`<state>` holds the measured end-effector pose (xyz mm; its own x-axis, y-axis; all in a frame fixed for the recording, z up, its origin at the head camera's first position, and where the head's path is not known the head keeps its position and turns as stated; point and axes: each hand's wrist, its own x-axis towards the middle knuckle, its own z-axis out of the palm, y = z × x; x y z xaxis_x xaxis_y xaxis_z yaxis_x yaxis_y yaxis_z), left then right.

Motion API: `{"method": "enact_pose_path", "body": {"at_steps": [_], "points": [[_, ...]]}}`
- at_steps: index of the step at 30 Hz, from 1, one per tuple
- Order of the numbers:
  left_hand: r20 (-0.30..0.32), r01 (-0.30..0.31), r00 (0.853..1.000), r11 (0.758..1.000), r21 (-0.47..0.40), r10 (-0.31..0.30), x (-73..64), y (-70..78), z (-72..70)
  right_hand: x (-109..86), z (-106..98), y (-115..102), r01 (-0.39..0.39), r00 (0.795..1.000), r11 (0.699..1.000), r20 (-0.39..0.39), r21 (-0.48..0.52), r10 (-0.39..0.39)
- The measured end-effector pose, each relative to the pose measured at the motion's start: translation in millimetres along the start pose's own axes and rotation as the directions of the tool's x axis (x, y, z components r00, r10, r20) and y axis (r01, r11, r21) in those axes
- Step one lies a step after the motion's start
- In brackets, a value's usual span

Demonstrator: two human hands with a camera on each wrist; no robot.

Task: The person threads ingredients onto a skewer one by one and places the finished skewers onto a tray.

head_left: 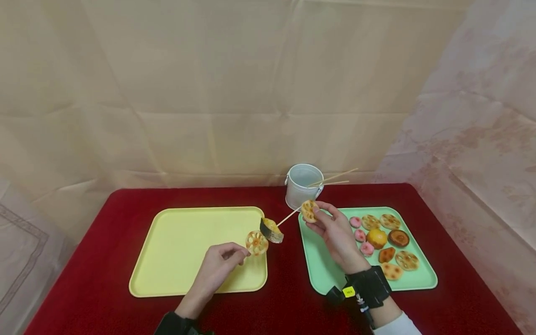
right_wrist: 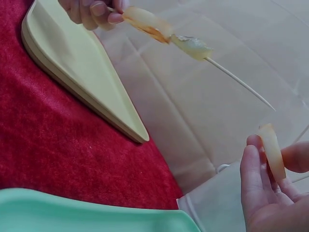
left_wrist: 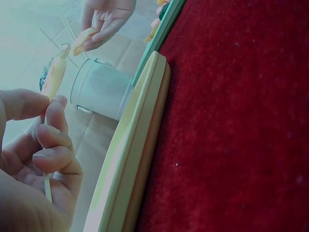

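Right hand (head_left: 337,237) clamped on a lotus-root slice (head_left: 309,211), thumb to one face, fingers to the other; left hand (head_left: 217,265) pinched on a skewer (head_left: 289,217), thumb against fingertip, remaining fingers curled, the stick's rear end lying along the palm; on the stick, a second lotus slice (head_left: 257,243) just beside the left fingertips, then a dark-rinded yellow piece (head_left: 271,231).

Key relation, as judged: pointed end to held slice; the skewer's long axis runs from the left hand forward and rightward, its bare end directed toward the right hand; head view overlaps point and slice, but right wrist view shows them apart, the slice near the point and seen nearly edge-on; right hand the nearer of the two to the point.

Pose: right hand enters from lower right, across the green tray (head_left: 321,265); left hand enters from lower left, across the near right part of the yellow tray (head_left: 180,246); both appear raised.
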<state>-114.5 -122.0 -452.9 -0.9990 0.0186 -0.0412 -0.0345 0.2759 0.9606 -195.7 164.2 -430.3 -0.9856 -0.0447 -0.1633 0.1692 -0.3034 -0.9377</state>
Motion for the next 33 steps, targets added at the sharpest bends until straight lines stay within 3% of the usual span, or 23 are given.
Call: {"method": "enact_pose_path", "body": {"at_steps": [12,25,33], "points": [[0.053,-0.004,0.999,1.000,-0.006,0.005,-1.2,-1.3,0.6,-2.6,1.5,-3.5,-0.010,1.000,1.000,-0.014,0.003,0.010],[0.044,0.000,0.999,1.000,-0.015,0.000,-0.3,-3.8,2.0,-2.9,3.1,-5.9,0.000,1.000,1.000,-0.028,0.025,0.001],[0.037,0.001,0.999,1.000,-0.002,-0.001,0.7,-3.7,2.7,-3.5,2.7,-5.6,0.055,0.998,0.998,-0.012,-0.006,-0.055]]}}
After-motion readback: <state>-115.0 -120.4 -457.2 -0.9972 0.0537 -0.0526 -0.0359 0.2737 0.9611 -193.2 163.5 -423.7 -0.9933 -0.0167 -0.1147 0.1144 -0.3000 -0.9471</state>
